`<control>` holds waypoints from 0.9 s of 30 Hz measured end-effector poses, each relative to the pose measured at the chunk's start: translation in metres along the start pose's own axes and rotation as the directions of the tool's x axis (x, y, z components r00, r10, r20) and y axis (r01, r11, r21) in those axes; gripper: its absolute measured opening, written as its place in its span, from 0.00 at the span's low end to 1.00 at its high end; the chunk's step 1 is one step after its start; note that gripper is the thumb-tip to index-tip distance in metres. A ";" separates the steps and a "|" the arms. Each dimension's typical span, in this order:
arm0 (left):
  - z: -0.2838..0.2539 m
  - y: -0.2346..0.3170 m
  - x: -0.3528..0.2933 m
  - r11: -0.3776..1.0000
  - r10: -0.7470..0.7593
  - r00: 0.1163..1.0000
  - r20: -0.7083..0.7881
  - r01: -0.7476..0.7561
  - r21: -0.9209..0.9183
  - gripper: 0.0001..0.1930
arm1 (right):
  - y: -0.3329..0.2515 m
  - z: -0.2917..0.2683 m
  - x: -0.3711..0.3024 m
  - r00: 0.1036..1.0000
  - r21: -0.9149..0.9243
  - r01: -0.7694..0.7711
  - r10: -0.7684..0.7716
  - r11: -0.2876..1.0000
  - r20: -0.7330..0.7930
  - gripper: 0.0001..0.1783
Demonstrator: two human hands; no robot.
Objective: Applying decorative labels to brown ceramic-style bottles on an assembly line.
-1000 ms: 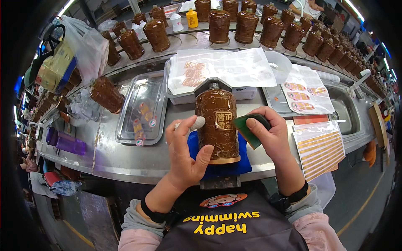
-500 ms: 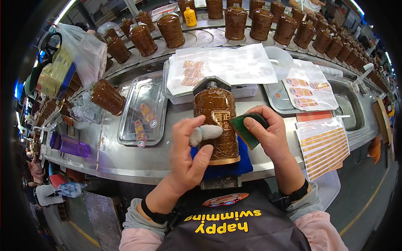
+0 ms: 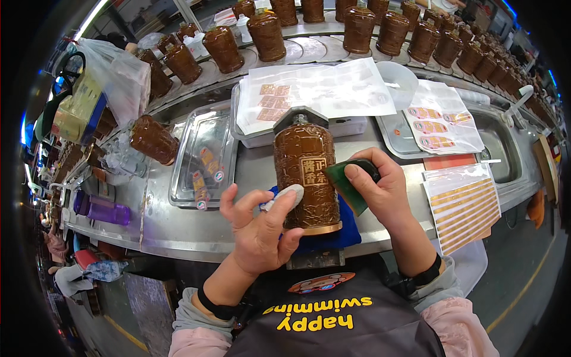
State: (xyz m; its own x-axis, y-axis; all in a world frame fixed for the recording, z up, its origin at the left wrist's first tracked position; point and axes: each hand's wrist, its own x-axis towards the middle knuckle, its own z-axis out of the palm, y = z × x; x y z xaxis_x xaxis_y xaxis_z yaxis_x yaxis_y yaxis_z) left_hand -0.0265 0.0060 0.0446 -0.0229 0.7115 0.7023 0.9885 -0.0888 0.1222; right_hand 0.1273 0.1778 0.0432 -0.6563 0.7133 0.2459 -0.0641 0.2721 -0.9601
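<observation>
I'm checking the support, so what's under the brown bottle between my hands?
A blue cloth peeks out beside the brown bottle, and a dark stand shows past its base. What's directly beneath is covered.

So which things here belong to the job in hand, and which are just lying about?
Belong, it seems:
Brown bottle, over a blue cloth
Green flat piece, in the right hand
Pale wrap, at the left hand
Gold-striped sheet, probably

Lying about, it seems:
Purple bottle, far left
Plastic bag, upper left

Steel bench [image 3: 253,169] under a left tray [image 3: 202,134]; a right tray [image 3: 389,144]; a purple bottle [image 3: 108,212].
</observation>
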 end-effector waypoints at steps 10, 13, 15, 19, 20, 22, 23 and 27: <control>0.007 -0.003 0.003 0.998 -0.041 0.997 0.070 0.044 -0.050 0.32 | 0.015 0.011 -0.006 0.997 0.019 -0.066 0.066 0.998 -0.037 0.11; 0.004 -0.006 0.009 0.999 -0.036 0.995 0.089 0.039 -0.034 0.34 | 0.028 0.008 -0.010 0.985 0.176 -0.163 0.171 0.971 -0.030 0.11; -0.002 -0.006 0.028 0.998 0.058 0.973 0.223 -0.050 -0.041 0.36 | 0.031 0.007 -0.014 0.984 0.279 -0.158 0.174 0.947 -0.033 0.11; 0.005 -0.006 0.029 0.989 0.149 0.956 0.252 -0.140 -0.055 0.38 | 0.029 0.006 -0.013 0.988 0.242 -0.139 0.152 0.960 -0.036 0.11; 0.005 -0.006 0.025 0.988 0.149 0.955 0.255 -0.136 -0.070 0.37 | 0.030 0.006 -0.013 0.988 0.220 -0.139 0.149 0.966 -0.028 0.11; 0.004 -0.007 0.016 0.987 0.159 0.954 0.256 -0.147 -0.066 0.36 | 0.032 0.005 -0.013 0.990 0.199 -0.132 0.139 0.971 -0.022 0.11; 0.004 -0.007 0.015 0.986 0.162 0.952 0.258 -0.151 -0.063 0.35 | 0.034 0.004 -0.013 0.991 0.167 -0.123 0.128 0.978 -0.023 0.11; 0.005 -0.018 0.029 0.969 0.234 0.941 0.244 -0.207 -0.132 0.34 | 0.035 0.003 -0.013 0.993 0.143 -0.108 0.113 0.984 -0.030 0.12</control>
State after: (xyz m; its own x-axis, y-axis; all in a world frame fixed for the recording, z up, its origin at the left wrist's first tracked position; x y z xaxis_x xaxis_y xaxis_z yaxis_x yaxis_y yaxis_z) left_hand -0.0446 0.0315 0.0595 0.2463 0.8189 0.5183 0.9433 -0.3253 0.0658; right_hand 0.1318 0.1760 0.0062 -0.6363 0.7587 0.1398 -0.1001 0.0985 -0.9901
